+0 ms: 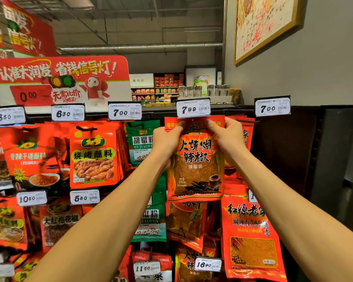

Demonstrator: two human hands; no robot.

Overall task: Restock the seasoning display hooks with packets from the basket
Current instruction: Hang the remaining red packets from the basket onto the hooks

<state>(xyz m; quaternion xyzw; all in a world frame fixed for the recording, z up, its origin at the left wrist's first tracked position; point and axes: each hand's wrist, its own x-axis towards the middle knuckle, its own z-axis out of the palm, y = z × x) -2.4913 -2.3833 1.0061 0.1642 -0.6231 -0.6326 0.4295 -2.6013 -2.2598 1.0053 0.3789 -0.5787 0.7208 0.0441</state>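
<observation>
You've got both hands up on one red chili packet (pixel 195 165), held flat vs the display at approx 12 o'clock from you. Left hand (pixel 167 142) pinches its top-left corner, right hand (pixel 225 137) its top-right; each grip is closed on the packet, thumbs in front. Packet top sits just under the 7.99 price tag (pixel 193 108) (hook itself hidden behind it). At 9 o'clock hangs a green pepper packet (pixel 142 142), further left an orange BBQ dip packet (pixel 93 157). At 3 o'clock, partly behind your right hand, more red packets under the 7.00 tag (pixel 272 107).
</observation>
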